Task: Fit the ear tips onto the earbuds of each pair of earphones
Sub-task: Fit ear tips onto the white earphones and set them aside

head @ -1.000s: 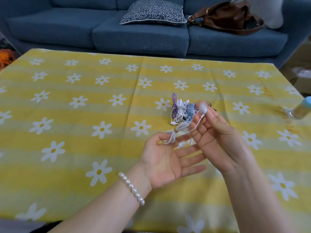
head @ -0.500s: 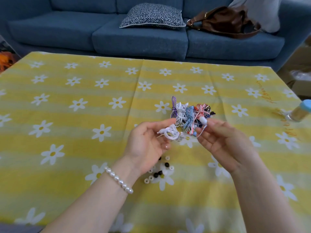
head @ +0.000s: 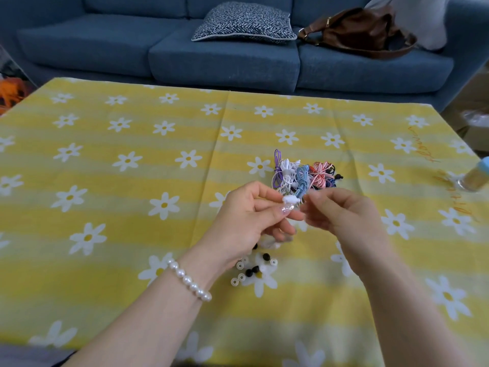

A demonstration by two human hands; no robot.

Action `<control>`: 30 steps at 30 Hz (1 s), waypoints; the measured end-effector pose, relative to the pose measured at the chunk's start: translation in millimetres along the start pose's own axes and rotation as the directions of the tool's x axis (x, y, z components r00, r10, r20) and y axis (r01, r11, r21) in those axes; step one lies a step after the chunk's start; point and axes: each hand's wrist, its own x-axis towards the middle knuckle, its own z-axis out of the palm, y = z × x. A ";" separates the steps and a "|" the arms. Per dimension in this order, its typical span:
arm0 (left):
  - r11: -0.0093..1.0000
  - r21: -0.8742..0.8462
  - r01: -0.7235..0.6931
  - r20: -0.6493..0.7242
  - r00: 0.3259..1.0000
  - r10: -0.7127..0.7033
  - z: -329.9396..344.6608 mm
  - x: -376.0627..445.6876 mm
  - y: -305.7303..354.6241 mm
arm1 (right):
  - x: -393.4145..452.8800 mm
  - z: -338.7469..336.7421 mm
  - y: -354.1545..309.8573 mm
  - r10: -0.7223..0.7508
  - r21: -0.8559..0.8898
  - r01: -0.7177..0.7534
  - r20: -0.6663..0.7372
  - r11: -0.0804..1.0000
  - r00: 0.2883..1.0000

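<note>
Head view. Pinched between left hand [head: 246, 221] thumb and fingers: white earbud [head: 370, 199], long axis crosswise, free end toward right hand [head: 341, 218]. Right fingers curl together just beside that end; what they hold cannot be told. Loose ear tips [head: 254, 271], clear and black, on yellow daisy tablecloth [head: 132, 207] beneath left wrist. Bundled earphones [head: 304, 176] just beyond both hands. Bottle [head: 473, 178] at right edge.

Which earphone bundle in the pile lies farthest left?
The purple bundle, at the pile's left end, beside the white bundle; blue and red-striped ones lie to its right.
</note>
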 end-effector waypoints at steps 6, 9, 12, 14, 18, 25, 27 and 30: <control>0.999 -0.051 -0.003 -0.065 0.998 0.000 2.4 -0.4 6.8 | -14.6 6.3 -13.6 -0.188 0.187 0.147 0.226 0.971 0.956; 0.997 -0.080 0.015 -0.072 0.997 -0.021 4.0 -1.3 8.6 | -15.2 11.0 -14.6 -0.217 0.187 0.187 0.152 0.964 0.964; 0.996 -0.080 0.046 -0.030 0.998 -0.048 4.2 -4.0 13.4 | -14.9 13.4 -12.2 -0.226 0.193 0.206 0.086 0.959 0.970; 0.999 0.007 0.045 -0.058 0.997 -0.044 0.4 -2.5 13.6 | -12.9 11.5 -10.2 -0.220 0.228 0.207 0.033 0.951 0.975; 0.893 0.445 0.066 -0.224 0.974 0.040 -16.6 15.1 -14.5 | -7.3 3.3 -10.4 -0.174 0.344 0.185 -0.063 0.921 0.983; 0.431 0.872 0.231 -0.210 0.973 -0.097 -31.1 28.8 -53.1 | -4.5 -2.3 -13.2 -0.125 0.454 0.172 -0.132 0.874 0.983; 0.346 0.901 0.263 -0.233 0.964 -0.128 -40.7 29.4 -52.8 | -4.0 -5.2 -12.8 -0.126 0.446 0.176 -0.139 0.878 0.982; 0.276 0.934 0.228 -0.182 0.966 -0.182 -48.0 29.2 -50.9 | -2.7 -6.9 -11.0 -0.118 0.434 0.157 -0.116 0.887 0.986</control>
